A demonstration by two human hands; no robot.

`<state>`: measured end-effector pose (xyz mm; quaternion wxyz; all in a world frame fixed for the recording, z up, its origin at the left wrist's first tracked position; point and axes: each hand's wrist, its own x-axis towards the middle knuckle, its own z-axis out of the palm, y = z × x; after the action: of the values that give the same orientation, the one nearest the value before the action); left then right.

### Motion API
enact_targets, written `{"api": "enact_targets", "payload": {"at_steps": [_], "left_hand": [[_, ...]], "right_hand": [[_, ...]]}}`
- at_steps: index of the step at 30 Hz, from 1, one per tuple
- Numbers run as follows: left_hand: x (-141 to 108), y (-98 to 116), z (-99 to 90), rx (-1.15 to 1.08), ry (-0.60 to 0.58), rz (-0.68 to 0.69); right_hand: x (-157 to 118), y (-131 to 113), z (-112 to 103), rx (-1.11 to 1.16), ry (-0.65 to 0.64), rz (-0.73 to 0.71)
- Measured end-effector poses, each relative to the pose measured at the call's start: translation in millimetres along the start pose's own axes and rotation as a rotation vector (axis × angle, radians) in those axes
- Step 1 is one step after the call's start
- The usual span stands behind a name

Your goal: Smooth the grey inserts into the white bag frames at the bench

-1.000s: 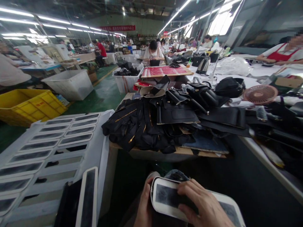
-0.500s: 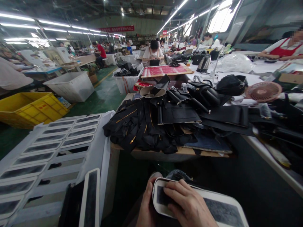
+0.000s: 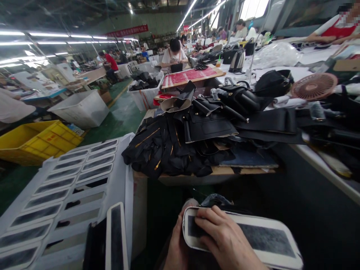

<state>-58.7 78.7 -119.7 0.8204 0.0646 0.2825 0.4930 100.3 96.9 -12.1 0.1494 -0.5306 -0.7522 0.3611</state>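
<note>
In the head view a long bag base (image 3: 264, 240), pale-edged with rounded ends and a dark grey middle strip, lies face up over my lap. My left hand (image 3: 177, 240) wraps round its left end, with some fingers hidden beneath or behind the rim. Across the top, my right hand (image 3: 225, 234) presses its bent fingers onto the strip near that same end. A similar pale-bordered panel (image 3: 116, 236) stands to the left beside a dark piece. What lies under the base between my hands is hidden.
On the left, a grey-covered table (image 3: 123, 168) bears rows of such panels. Ahead, black zippered pieces (image 3: 157, 146) and bag parts are heaped on a bench. A yellow crate (image 3: 42, 140), a white bin (image 3: 81, 108) and a pink fan (image 3: 313, 86) stand around; co-workers sit beyond.
The camera view has turned slightly, so the surroundings sit differently in the picture. Both hands keep nearly the same places on the bag base, and its right end shows a little lower and further right.
</note>
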Motion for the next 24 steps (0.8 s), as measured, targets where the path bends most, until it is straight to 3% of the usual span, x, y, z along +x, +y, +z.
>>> {"api": "enact_targets", "payload": {"at_steps": [11, 19, 24], "left_hand": [[-2, 12, 9.1, 0.021, -0.001, -0.068], [-1, 21, 8.3, 0.15, 0.02, -0.066], [0, 21, -0.2, 0.195, 0.025, -0.081]], "right_hand": [[-1, 4, 7, 0.085, 0.07, 0.005], [-2, 3, 4, 0.088, 0.079, 0.049], [-8, 12, 7, 0.042, 0.086, -0.009]]}}
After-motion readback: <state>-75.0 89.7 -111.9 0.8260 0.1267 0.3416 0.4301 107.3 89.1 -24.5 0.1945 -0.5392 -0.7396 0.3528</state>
